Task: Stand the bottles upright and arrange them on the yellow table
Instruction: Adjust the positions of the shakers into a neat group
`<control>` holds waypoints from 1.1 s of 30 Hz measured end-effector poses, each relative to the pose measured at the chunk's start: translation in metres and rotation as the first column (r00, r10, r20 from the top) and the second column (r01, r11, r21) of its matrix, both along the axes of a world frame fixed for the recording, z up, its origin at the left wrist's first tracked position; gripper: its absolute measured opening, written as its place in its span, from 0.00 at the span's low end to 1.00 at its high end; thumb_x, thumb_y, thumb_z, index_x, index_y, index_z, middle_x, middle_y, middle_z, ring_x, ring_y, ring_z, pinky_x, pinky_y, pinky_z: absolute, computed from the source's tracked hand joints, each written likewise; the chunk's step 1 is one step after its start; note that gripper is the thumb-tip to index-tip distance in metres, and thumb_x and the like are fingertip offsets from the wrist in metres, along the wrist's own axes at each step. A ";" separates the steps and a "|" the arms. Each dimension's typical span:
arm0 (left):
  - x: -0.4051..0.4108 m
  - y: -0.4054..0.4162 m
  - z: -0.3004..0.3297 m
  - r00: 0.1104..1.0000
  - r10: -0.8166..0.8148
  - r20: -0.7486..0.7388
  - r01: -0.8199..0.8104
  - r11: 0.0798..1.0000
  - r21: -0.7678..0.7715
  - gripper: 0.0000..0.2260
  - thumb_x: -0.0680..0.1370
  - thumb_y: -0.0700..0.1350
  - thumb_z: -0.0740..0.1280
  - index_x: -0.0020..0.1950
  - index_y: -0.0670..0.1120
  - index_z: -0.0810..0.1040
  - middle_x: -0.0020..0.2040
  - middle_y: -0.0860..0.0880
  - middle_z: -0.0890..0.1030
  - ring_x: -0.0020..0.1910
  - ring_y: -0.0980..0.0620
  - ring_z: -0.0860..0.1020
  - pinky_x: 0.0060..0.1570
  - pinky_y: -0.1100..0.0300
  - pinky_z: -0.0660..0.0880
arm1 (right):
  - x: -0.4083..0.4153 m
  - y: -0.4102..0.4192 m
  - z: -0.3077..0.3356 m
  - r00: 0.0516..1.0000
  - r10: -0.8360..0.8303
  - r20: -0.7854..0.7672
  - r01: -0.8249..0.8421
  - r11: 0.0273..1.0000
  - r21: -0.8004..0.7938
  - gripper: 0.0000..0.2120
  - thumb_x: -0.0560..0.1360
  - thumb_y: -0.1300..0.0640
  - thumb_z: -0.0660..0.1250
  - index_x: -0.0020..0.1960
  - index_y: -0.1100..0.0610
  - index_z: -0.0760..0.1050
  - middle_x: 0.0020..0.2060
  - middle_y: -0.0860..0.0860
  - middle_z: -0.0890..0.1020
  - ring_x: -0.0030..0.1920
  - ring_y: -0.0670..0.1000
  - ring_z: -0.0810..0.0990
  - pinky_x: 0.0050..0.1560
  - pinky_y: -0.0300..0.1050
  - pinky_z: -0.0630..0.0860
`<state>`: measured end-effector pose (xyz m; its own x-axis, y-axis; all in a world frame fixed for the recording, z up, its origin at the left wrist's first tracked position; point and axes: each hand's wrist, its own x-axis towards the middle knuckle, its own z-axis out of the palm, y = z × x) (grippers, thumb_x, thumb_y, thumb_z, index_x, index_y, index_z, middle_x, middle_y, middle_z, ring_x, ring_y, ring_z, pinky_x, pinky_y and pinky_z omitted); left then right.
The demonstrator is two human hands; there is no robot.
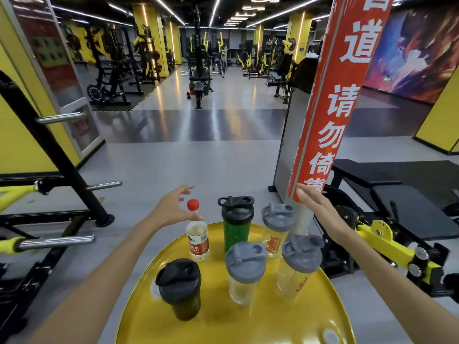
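Note:
Several bottles stand upright on the round yellow table. A clear water bottle with a red cap is at the far left. Beside it stands a green shaker with a black lid. Three clear shakers with grey lids stand at far right, centre and right. A dark shaker with a black lid is nearest me. My left hand hovers open just left of the red cap, fingers spread. My right hand is open, flat, above the right edge, holding nothing.
A red banner pillar rises just behind the table at right. A black bench and yellow machine stand to the right. A black rack with steel pegs is at left. Grey gym floor stretches ahead.

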<state>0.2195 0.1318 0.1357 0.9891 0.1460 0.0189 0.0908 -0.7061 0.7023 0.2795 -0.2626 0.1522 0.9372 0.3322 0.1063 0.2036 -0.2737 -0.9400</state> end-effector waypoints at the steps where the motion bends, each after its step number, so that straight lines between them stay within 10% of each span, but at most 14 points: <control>1: 0.001 0.000 -0.004 1.000 0.001 -0.001 -0.001 1.000 -0.025 0.47 0.62 0.54 0.84 0.76 0.53 0.66 0.72 0.48 0.73 0.69 0.45 0.73 0.63 0.50 0.75 | 0.002 0.004 0.000 1.000 0.003 0.005 -0.003 1.000 -0.002 0.24 0.81 0.44 0.60 0.74 0.52 0.68 0.70 0.47 0.72 0.70 0.46 0.70 0.60 0.36 0.66; 23: -0.010 -0.016 -0.062 0.994 0.108 -0.023 -0.111 0.970 -0.216 0.26 0.66 0.42 0.81 0.62 0.47 0.77 0.56 0.47 0.82 0.54 0.45 0.81 0.53 0.51 0.80 | -0.010 0.006 -0.019 0.999 -0.039 0.017 0.039 0.999 -0.028 0.23 0.80 0.44 0.60 0.73 0.50 0.69 0.68 0.44 0.73 0.60 0.29 0.71 0.52 0.30 0.68; 33: -0.019 -0.017 -0.065 0.996 0.082 -0.038 -0.088 0.974 -0.208 0.26 0.66 0.43 0.81 0.61 0.50 0.77 0.57 0.49 0.82 0.56 0.45 0.80 0.53 0.53 0.79 | -0.003 0.019 -0.030 1.000 0.012 0.029 -0.010 0.998 -0.056 0.26 0.79 0.43 0.62 0.74 0.50 0.67 0.71 0.45 0.72 0.70 0.45 0.70 0.63 0.39 0.67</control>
